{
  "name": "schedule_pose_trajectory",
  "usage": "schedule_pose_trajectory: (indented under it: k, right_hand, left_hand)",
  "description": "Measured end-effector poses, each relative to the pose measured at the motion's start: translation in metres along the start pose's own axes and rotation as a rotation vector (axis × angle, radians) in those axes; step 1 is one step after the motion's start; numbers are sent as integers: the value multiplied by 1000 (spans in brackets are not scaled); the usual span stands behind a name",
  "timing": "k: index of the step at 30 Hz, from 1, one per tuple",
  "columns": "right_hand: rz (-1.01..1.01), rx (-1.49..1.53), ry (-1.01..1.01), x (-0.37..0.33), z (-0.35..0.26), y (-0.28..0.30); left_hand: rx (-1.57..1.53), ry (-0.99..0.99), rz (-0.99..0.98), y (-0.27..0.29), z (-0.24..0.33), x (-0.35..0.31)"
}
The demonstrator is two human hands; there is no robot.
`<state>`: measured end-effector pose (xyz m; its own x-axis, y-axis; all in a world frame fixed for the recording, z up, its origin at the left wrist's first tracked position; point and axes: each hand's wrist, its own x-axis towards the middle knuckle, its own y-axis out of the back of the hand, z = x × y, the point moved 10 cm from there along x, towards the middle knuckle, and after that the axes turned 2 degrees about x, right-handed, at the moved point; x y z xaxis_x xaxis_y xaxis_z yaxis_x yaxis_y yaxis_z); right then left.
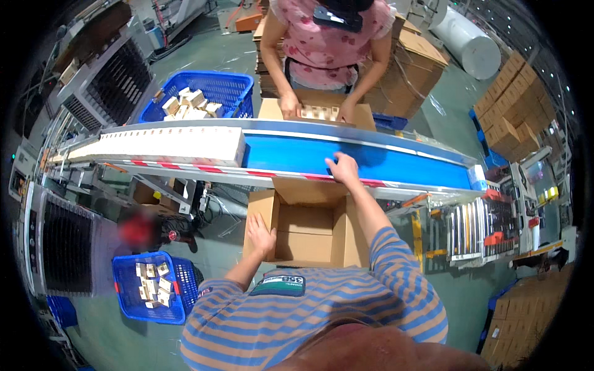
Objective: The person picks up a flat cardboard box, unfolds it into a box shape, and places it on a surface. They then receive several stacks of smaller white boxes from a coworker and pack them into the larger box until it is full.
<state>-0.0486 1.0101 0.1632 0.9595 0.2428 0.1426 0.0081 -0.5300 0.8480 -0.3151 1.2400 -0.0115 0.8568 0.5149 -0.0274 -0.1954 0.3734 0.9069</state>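
An open cardboard box [304, 221] stands in front of me with its flaps spread and its inside floor showing. My left hand [261, 237] lies flat on the box's left flap, fingers stretched out. Over the near edge of the blue conveyor belt [288, 154], just beyond the box, my right hand [343, 167] is open with fingers apart and nothing in it. To its left, a tight row of small white cartons [185, 145] stands along the belt, ending a little short of that hand.
Across the belt a person [328, 49] has both hands at another cardboard box [365, 116] with small cartons inside. Blue baskets of cartons stand at the far left [238, 93] and near left [137, 312]. A roller conveyor [468, 230] and stacked boxes [510, 117] are on the right.
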Motion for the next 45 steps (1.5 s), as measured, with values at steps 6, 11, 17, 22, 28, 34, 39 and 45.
schedule_pose_trajectory:
  k: [6, 11, 17, 22, 28, 34, 39, 45]
  right_hand:
    - [123, 93, 23, 2, -4, -1]
    - [254, 141, 59, -3, -12, 11]
    - [300, 150, 85, -5, -10, 16]
    - [268, 165, 82, -5, -9, 18]
    - [285, 130, 53, -8, -12, 20]
    - [274, 133, 33, -6, -9, 18]
    - [154, 126, -40, -2, -7, 9]
    - [78, 119, -89, 6, 18, -2]
  left_hand:
    - [27, 62, -12, 9, 1, 2]
    - [37, 20, 42, -9, -6, 13]
    - [154, -83, -23, 9, 16, 9]
    - [103, 2, 62, 5, 13, 13]
    - [83, 31, 27, 3, 10, 7]
    - [80, 31, 14, 1, 8, 11]
    - [38, 70, -6, 0, 2, 15]
    - [135, -453, 314, 134, 84, 51]
